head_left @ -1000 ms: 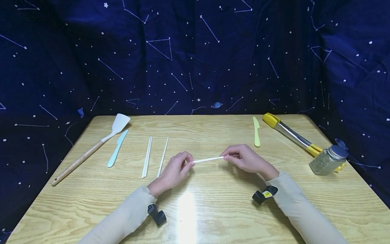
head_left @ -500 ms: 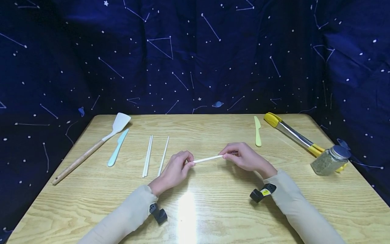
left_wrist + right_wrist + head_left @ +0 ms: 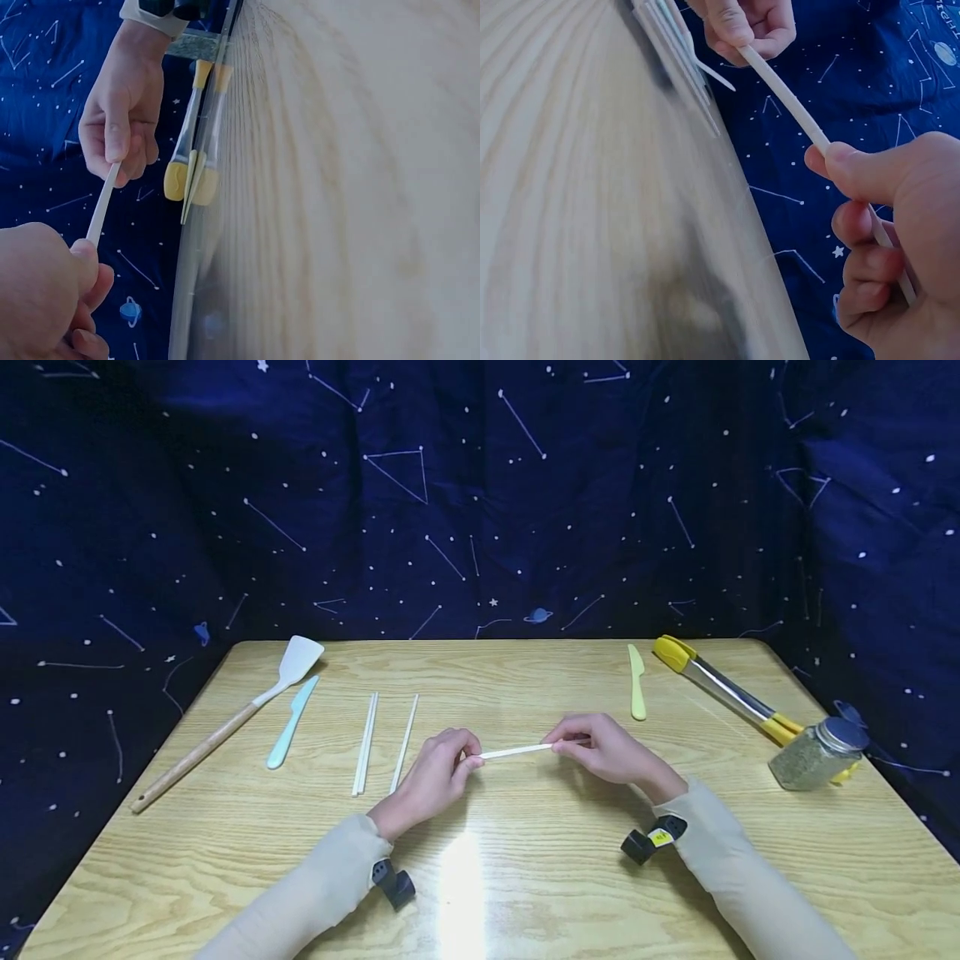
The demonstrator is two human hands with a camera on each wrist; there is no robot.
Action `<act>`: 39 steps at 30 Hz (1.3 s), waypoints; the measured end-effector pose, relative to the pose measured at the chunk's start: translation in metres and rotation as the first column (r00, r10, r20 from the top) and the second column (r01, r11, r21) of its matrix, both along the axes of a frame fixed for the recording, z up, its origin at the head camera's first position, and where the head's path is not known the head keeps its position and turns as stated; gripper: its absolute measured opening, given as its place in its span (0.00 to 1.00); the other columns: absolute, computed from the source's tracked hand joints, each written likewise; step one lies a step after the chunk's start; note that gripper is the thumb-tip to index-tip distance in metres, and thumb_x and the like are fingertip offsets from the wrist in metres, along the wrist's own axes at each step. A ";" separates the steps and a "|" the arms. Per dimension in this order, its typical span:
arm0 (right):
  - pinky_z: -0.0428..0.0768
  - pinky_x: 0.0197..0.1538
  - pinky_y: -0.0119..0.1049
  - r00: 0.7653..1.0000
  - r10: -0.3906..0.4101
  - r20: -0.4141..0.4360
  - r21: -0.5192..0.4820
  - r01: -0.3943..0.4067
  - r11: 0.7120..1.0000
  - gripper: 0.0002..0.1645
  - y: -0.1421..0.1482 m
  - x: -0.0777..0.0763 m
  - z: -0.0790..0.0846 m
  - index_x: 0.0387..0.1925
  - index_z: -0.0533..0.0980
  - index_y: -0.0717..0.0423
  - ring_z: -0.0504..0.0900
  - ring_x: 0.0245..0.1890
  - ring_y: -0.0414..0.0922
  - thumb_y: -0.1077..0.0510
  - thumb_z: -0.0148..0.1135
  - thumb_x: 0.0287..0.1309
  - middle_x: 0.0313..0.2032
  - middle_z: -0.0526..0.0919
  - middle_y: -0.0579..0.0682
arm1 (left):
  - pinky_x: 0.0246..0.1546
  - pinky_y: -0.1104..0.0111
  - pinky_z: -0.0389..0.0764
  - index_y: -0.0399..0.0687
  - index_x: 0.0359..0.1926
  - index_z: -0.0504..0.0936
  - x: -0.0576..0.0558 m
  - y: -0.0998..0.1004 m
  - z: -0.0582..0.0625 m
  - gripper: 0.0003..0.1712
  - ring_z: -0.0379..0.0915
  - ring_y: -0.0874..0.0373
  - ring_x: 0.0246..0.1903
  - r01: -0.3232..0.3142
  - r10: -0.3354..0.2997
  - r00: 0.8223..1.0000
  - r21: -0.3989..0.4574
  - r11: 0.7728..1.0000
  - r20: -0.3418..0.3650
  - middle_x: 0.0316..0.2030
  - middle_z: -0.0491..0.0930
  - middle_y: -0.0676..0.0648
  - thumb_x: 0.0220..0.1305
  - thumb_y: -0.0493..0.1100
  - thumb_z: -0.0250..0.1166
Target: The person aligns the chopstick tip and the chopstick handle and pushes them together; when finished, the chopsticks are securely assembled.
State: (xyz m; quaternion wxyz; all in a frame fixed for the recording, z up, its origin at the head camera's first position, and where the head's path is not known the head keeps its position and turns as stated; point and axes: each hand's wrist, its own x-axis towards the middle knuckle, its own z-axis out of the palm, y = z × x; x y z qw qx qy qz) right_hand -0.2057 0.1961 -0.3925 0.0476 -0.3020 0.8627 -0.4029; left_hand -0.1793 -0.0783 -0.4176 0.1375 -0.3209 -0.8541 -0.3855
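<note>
A thin white chopstick (image 3: 516, 751) is held nearly level above the middle of the table, spanning the two hands. My left hand (image 3: 433, 775) pinches its left end between thumb and fingers. My right hand (image 3: 609, 753) pinches it farther right; in the right wrist view the chopstick (image 3: 789, 99) runs on past the thumb to the curled fingers and palm. A single chopstick (image 3: 405, 739) lies just beyond my left forearm, its near end close to the wrist. Left of that lie more white chopsticks (image 3: 365, 745), side by side.
On the left are a light-blue knife (image 3: 292, 722) and a white spatula (image 3: 300, 658) with a wooden handle. A yellow-green knife (image 3: 637, 683), yellow-tipped tongs (image 3: 723, 685) and a glass jar of dried herbs (image 3: 810, 760) lie on the right. A starry curtain (image 3: 480, 502) hangs behind the table.
Both hands keep their pinch on the chopstick. Over the last half second the right hand has shifted very slightly right; the things on the table stay where they were.
</note>
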 end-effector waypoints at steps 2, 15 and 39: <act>0.71 0.30 0.27 1.000 -0.015 0.005 0.023 0.015 1.000 0.07 0.003 0.002 0.000 0.39 0.83 0.57 0.69 0.26 0.36 0.63 0.61 0.61 0.29 0.80 0.50 | 0.23 0.76 0.67 0.41 0.30 0.76 -0.001 0.000 -0.001 0.06 0.60 0.66 0.21 0.003 -0.003 1.000 -0.009 1.000 -0.001 0.23 0.74 0.51 0.57 0.35 0.67; 0.78 0.33 0.30 0.973 0.026 0.231 -0.395 0.070 0.916 0.04 0.023 -0.010 0.011 0.38 0.71 0.60 0.76 0.25 0.38 0.64 0.50 0.69 0.30 0.81 0.45 | 0.17 0.77 0.63 0.42 0.32 0.76 0.002 -0.002 -0.008 0.04 0.60 0.68 0.17 0.105 -0.131 0.959 0.116 0.988 0.250 0.18 0.71 0.53 0.62 0.35 0.64; 0.69 0.29 0.28 0.927 0.055 0.371 -0.377 0.096 0.921 0.15 -0.032 -0.012 -0.001 0.41 0.64 0.74 0.71 0.22 0.36 0.61 0.39 0.74 0.24 0.72 0.46 | 0.23 0.75 0.76 0.39 0.65 0.62 0.012 0.024 0.004 0.23 0.78 0.50 0.21 0.392 -0.437 0.841 0.198 0.899 0.320 0.29 0.84 0.43 0.70 0.34 0.53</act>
